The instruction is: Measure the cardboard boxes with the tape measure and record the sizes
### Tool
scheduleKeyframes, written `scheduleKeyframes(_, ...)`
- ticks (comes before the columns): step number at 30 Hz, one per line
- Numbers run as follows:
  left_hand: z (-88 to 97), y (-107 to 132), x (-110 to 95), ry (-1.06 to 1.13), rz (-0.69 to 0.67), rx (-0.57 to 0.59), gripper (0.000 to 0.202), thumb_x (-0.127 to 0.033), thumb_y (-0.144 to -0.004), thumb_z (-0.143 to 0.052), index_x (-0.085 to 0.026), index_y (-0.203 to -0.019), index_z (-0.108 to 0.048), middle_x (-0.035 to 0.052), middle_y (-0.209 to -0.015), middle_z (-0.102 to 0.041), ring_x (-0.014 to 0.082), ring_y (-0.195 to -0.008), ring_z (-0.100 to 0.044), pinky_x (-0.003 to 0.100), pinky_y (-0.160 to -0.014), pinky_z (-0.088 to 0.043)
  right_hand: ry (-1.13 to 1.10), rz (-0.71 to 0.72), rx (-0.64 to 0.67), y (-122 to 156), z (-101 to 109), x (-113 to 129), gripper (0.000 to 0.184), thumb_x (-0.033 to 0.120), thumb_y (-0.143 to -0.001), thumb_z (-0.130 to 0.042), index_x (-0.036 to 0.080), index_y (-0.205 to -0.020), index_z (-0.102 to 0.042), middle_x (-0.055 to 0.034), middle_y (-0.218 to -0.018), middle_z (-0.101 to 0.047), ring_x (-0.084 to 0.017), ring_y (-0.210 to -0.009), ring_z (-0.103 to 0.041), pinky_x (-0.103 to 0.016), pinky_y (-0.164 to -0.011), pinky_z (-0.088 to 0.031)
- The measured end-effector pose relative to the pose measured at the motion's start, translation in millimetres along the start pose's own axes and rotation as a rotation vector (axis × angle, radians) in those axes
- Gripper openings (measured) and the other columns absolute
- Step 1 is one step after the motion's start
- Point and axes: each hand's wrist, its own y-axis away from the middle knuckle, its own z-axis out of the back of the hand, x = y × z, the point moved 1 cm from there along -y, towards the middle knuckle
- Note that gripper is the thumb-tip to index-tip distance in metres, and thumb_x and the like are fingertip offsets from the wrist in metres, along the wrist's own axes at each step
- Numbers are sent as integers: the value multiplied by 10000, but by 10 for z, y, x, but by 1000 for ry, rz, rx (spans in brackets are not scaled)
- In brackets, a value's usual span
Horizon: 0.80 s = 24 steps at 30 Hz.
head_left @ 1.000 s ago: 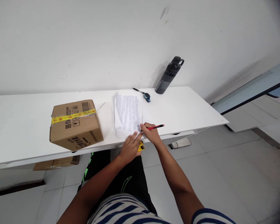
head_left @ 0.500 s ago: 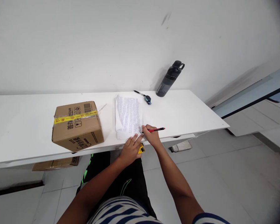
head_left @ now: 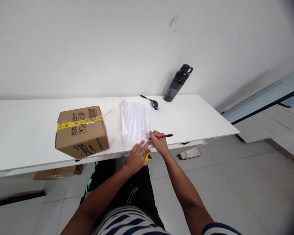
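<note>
My right hand (head_left: 158,141) is closed around a red and black pen (head_left: 167,135), its tip end down by the near right corner of the written paper sheets (head_left: 136,120). My left hand (head_left: 138,157) lies across the desk's front edge, fingertips on the bottom of the sheets. Between its thumb and index finger sits a yellow and black tape measure (head_left: 149,156), partly hidden by the hand. Dense handwriting covers the top sheet, whose left edge is curled.
On the white desk (head_left: 186,120), a taped cardboard box (head_left: 82,132) stands left of the paper. Behind the sheets lie a black pen (head_left: 145,97) and a dark watch-like object (head_left: 155,104). A dark bottle (head_left: 176,84) stands near the wall. Another carton (head_left: 58,172) is below the desk.
</note>
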Motion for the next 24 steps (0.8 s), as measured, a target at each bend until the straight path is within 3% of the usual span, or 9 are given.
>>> scheduleKeyframes(8, -32, 8, -1, 38, 11, 3, 524, -356, -800, -646, -179, -1288, -578, 26, -1571, -299, 272, -1427, -289, 405, -1137, -285, -17, 16, 11, 5, 2, -10, 436, 458, -827, -532, 226, -523, -323, 50, -506, -345, -111, -527, -331, -258, -510, -303)
scheduleKeyframes(11, -39, 9, -5, 71, 19, 3, 504, -346, -794, -649, -184, -1268, -592, 34, -1568, -308, 281, -1429, -282, 411, -1140, -266, -4, 12, 27, 1, 8, -6, 436, 474, -829, -535, 223, -517, -362, 38, -513, -416, -121, -535, -383, -265, -531, -338)
scheduleKeyframes(14, -7, 11, -15, 117, 24, 4, 511, -368, -744, -699, -186, -1216, -621, 52, -1566, -313, 300, -1424, -280, 421, -1135, -251, 15, -16, 6, -21, 17, -13, 415, 515, -836, -533, 211, -557, -490, 8, -569, -534, -153, -591, -483, -281, -583, -399)
scheduleKeyframes(18, 76, 42, -20, 191, 20, -16, 499, -403, -665, -756, -190, -1107, -667, 83, -1571, -293, 329, -1413, -275, 457, -1124, -223, 70, 26, -130, -77, -14, -68, 350, 538, -814, -571, 197, -813, -650, -52, -815, -661, -210, -779, -588, -329, -727, -472)
scheduleKeyframes(21, 158, 114, -32, 284, -41, -75, 468, -436, -644, -747, -212, -1050, -682, 74, -1547, -346, 342, -1393, -293, 488, -1104, -238, 157, 107, -185, -117, -84, -149, 421, 479, -816, -552, 164, -1082, -640, -123, -1043, -641, -218, -817, -595, -376, -778, -493)
scheduleKeyframes(24, 309, 247, -63, 376, -50, -209, 485, -447, -624, -731, -211, -1045, -681, 75, -1482, -446, 344, -1358, -337, 466, -1077, -303, 256, 124, -150, -159, -143, -213, 450, 403, -843, -459, 138, -1171, -616, -140, -1031, -628, -216, -770, -588, -408, -779, -501)
